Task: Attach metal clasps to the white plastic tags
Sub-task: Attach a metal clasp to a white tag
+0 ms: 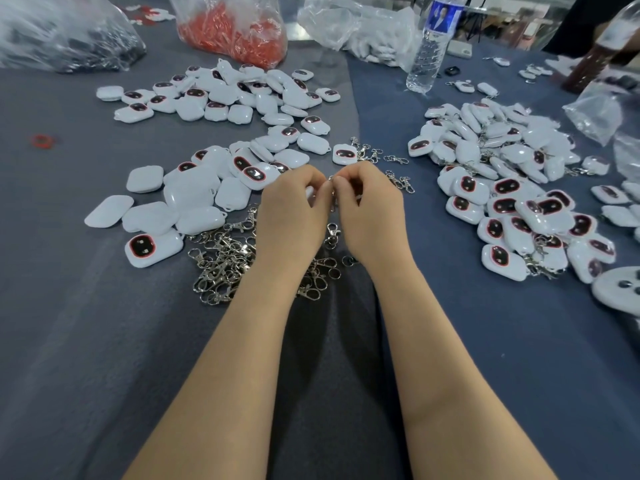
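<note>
My left hand [294, 209] and my right hand [372, 206] meet at the table's middle, fingers curled toward each other. Between them a white plastic tag [310, 194] shows only as a sliver in my left fingers, and a metal clasp [333, 202] hangs from the pinch of my right fingers. A heap of loose metal clasps [225, 261] lies under and left of my left wrist. Plain white tags [194, 199] are piled on the left. Tags with clasps on them [512, 188] are heaped on the right.
A water bottle [429, 46] stands at the back right. A bag of red parts [239, 29] and clear plastic bags [62, 36] line the far edge. Another person's sleeve [595, 53] shows at the top right. A grey-blue cloth [86, 323] covers the table.
</note>
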